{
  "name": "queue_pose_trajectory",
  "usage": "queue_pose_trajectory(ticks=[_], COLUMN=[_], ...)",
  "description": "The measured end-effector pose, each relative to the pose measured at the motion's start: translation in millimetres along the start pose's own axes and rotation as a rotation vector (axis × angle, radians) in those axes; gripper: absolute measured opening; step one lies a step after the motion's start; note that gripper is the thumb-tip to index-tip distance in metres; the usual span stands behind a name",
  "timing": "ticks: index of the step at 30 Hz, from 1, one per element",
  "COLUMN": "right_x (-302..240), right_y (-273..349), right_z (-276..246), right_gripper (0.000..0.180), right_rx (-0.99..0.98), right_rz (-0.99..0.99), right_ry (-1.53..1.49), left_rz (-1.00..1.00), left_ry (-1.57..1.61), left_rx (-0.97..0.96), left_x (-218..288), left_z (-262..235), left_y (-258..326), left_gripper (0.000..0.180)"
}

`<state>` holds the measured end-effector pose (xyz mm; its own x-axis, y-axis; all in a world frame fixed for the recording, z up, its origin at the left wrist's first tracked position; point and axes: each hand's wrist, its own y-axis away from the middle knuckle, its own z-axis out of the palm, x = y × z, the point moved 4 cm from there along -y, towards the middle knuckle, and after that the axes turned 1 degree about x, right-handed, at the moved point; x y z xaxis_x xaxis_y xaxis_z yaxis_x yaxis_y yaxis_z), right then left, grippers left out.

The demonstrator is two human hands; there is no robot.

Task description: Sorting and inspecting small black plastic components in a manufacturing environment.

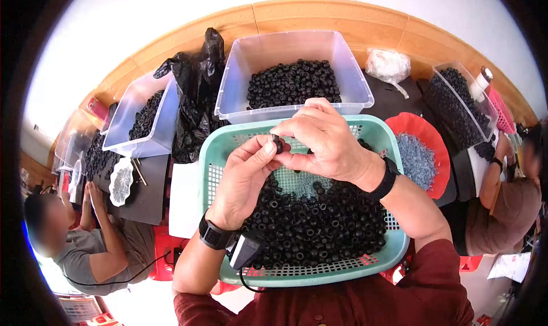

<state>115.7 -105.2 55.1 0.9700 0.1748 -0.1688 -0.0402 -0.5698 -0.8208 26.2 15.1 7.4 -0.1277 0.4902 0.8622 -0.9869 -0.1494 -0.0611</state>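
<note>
Two bare hands raised over a pale green basket [297, 279], just in front of a wide clear tub [274, 49]. Left hand [242, 174] closed on one small black piece [279, 144], pinched between thumb and fingertips, above the far half of the basket. Right hand [331, 146] curled close beside it, thumb and forefinger toward the same piece; hard to tell, with fingers overlapping at this size, whether gripping it too or only touching. Below, a heap of black rings [319, 226] spread through the basket, with grey-blue bits [305, 186] near the middle. On the left wrist, a black watch [214, 233]; on the right, a black band [389, 179]. Inside the wide clear tub, more black parts [294, 81]. Left of it, a crumpled black bag [197, 97], then a smaller tub [154, 146], also with black parts inside. Right of the basket, a red bowl [444, 172] of grey-blue bits; farther back on the dark desk [415, 100], a white plastic bag [388, 66]. Far left, a person in grey [91, 257]; far right, a person in brown [502, 217].
</note>
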Motion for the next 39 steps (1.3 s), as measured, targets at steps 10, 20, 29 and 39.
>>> queue_pose_trajectory(ticks=[10,20,29,39], right_x=[2.7,7.3,9.7,13.6], right_y=[3.3,0.6,0.3,-0.5], right_z=[5.5,-3.3,0.4,0.4], right_gripper=[0.026,0.032,0.036,0.032], right_rx=[-0.012,-0.040,-0.058,-0.075], right_rz=[-0.008,0.121,0.005,0.151], right_ry=[-0.006,-0.173,-0.063,-0.341], left_rz=[-0.077,-0.125,-0.017,-0.002], left_ry=[-0.007,0.060,-0.146,-0.034], left_rx=[0.064,0.087,0.144,0.027], left_x=[-5.0,3.8,-1.1,-3.2], left_z=[-0.7,7.9,-4.9,-1.8], left_y=[0.0,1.9,0.7,-1.4], left_gripper=[0.028,0.024,0.015,0.021])
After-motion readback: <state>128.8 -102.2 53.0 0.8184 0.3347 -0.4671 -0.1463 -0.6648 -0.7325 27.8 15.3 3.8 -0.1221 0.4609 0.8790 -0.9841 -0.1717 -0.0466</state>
